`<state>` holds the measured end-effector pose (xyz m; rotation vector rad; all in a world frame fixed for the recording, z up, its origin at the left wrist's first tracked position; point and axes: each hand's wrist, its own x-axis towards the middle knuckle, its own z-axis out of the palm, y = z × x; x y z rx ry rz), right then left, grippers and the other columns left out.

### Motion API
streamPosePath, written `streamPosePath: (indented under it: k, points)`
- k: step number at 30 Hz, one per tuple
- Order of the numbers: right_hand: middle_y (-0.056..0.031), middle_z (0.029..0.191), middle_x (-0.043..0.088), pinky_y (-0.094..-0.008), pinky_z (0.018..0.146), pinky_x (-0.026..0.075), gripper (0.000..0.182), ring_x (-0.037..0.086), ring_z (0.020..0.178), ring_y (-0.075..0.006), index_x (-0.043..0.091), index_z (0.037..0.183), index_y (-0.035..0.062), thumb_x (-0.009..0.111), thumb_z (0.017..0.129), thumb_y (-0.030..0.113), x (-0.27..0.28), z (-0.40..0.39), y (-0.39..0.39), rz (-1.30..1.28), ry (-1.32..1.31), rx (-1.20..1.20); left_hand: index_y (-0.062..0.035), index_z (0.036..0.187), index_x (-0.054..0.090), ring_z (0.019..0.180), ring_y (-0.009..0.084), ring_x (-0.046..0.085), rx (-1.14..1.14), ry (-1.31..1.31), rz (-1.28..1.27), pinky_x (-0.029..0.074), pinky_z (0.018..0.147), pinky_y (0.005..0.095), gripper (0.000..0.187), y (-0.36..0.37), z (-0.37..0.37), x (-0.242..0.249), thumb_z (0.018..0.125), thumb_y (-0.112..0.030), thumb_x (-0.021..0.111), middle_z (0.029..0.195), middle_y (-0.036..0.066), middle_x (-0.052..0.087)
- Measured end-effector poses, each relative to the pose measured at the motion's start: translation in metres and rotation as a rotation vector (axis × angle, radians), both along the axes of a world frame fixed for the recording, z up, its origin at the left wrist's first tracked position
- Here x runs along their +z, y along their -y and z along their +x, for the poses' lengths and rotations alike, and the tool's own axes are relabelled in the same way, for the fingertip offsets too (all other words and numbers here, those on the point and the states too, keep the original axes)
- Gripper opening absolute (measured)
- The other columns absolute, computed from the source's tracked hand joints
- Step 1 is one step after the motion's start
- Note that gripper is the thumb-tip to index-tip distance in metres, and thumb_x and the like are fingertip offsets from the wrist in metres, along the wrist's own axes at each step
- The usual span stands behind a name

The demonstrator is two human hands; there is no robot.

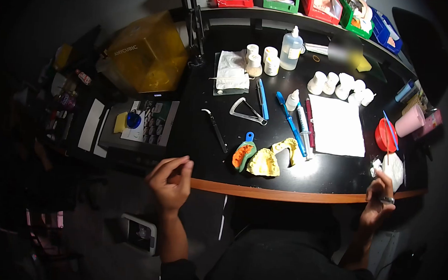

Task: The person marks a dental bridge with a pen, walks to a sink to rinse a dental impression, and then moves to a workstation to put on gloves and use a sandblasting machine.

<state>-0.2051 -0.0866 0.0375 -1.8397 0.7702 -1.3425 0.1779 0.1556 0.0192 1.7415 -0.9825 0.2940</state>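
Off the table's front-left edge, my left hand [171, 184] is raised with its fingers curled and the tips close to the thumb; nothing shows in it. My right hand [379, 195] is at the front-right edge, fingers bent together against a crumpled white tissue [375, 168]; what they grip is too small to make out. Nearest my left hand lie an impression tray [243, 156] with orange and green material and a blue handle, a yellow dental cast [264, 163] and a second, arch-shaped cast [285, 145]. A red mixing bowl [384, 137] with a blue spatula [390, 128] stands beyond my right hand.
A dark carving tool [217, 132], a metal caliper [246, 112], blue pens, a syringe [303, 125] and a white paper pad [336, 126] lie on the table. Behind are small jars, a clear bottle [291, 50] and several coloured bins. A yellow-covered machine [147, 53] stands left.
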Motion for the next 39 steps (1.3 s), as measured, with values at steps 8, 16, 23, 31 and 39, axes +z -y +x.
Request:
streamPosePath:
  k: [8, 16, 23, 31, 39]
  points:
    - [-0.0040, 0.069, 0.042, -0.0251, 0.058, 0.026, 0.072, 0.035, 0.059, -0.0099, 0.061, 0.092, -0.0092, 0.037, 0.098, 0.058, -0.010, -0.107, 0.043, 0.080, 0.324, -0.024, -0.0017, 0.091, 0.075, 0.079, 0.0235, 0.068, -0.160, 0.121, 0.054, 0.054, 0.071, 0.0320, 0.015, 0.069, -0.051, 0.010, 0.077, -0.002, 0.079, 0.087, 0.010, 0.073]
    - [-0.0010, 0.071, 0.044, -0.0249, 0.059, 0.027, 0.090, 0.034, 0.061, -0.0073, 0.066, 0.094, -0.0063, 0.016, 0.100, 0.069, 0.003, -0.155, 0.088, 0.024, 0.052, -0.146, -0.0062, 0.108, 0.073, 0.104, 0.0253, 0.062, -0.226, 0.331, 0.351, 0.042, 0.090, 0.0376, 0.036, 0.106, -0.073, 0.023, 0.071, -0.005, 0.073, 0.104, 0.008, 0.071]
    - [-0.0036, 0.082, 0.050, -0.0283, 0.067, 0.043, 0.026, 0.049, 0.074, -0.0128, 0.063, 0.116, -0.0006, 0.053, 0.099, 0.016, 0.029, -0.181, 0.153, 0.201, -0.291, -0.365, -0.0023, 0.126, 0.065, 0.112, 0.0280, 0.055, -0.305, 0.374, 0.681, 0.029, 0.102, 0.0424, 0.055, 0.131, -0.091, 0.030, 0.072, -0.007, 0.069, 0.104, 0.013, 0.067]
    - [-0.0151, 0.088, 0.065, -0.0361, 0.071, 0.053, 0.022, 0.066, 0.077, -0.0274, 0.070, 0.102, 0.0007, 0.072, 0.080, -0.001, 0.003, -0.189, 0.205, -0.029, -0.717, -0.535, -0.0013, 0.124, 0.066, 0.109, 0.0251, 0.055, -0.347, 0.310, 0.696, 0.027, 0.106, 0.0438, 0.046, 0.128, -0.086, 0.033, 0.078, -0.002, 0.067, 0.100, 0.006, 0.066]
    - [-0.0089, 0.072, 0.066, -0.0322, 0.062, 0.049, 0.015, 0.060, 0.063, -0.0164, 0.073, 0.096, -0.0019, 0.073, 0.080, 0.000, 0.025, -0.161, 0.224, 0.019, -0.755, -0.496, -0.0022, 0.101, 0.070, 0.106, 0.0273, 0.060, -0.528, 0.070, 0.637, 0.043, 0.101, 0.0404, 0.025, 0.118, -0.076, 0.046, 0.079, 0.005, 0.063, 0.104, 0.010, 0.058]
